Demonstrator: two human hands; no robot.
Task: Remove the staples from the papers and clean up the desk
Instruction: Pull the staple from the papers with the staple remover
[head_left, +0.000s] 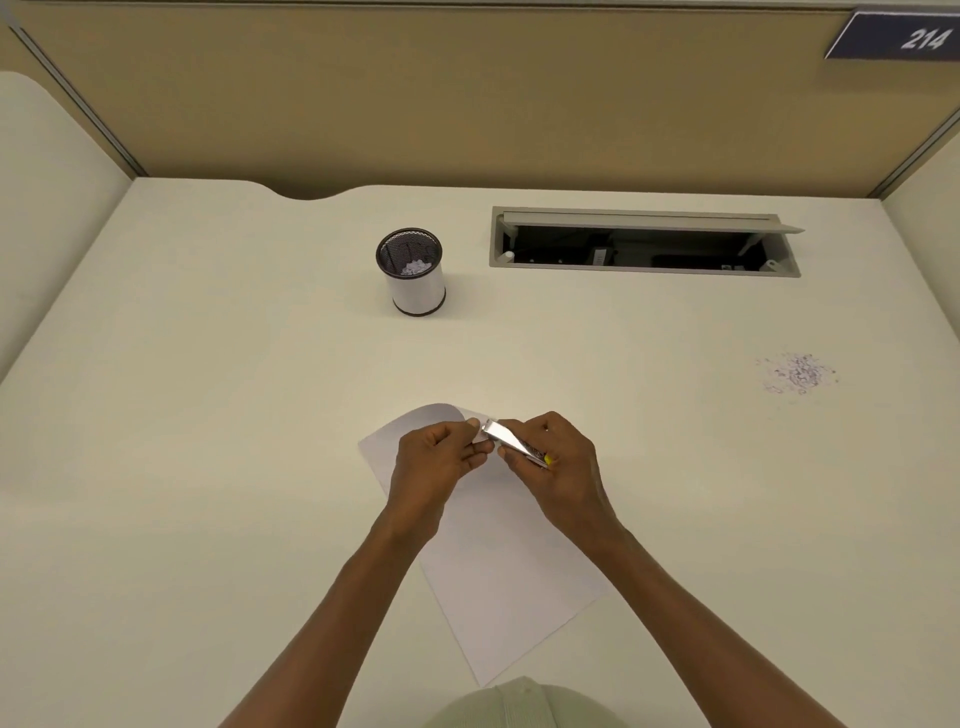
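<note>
Cream table (208, 415): mesh cup (411, 271) holds white scraps. Left hand (434, 462) pinches curled papers (498, 571); right hand (553, 462) grips metal staple remover (511, 440).

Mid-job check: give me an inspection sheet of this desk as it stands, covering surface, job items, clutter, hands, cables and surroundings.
Surface: pale desk, mostly bare, with an open hatch at the back.
Job's things: white papers lying at an angle near the front edge, top corner curled up; metal staple remover working at that corner.
Clutter: small heap of pulled staples to the right; mesh cup behind the papers with white scraps inside.
Hands: left hand pinches the paper corner; right hand grips the staple remover.
Cables: nothing clearly seen; the hatch interior is too dark to tell.
Surroundings: tan partition wall; sign reading 214 upper right.
</note>
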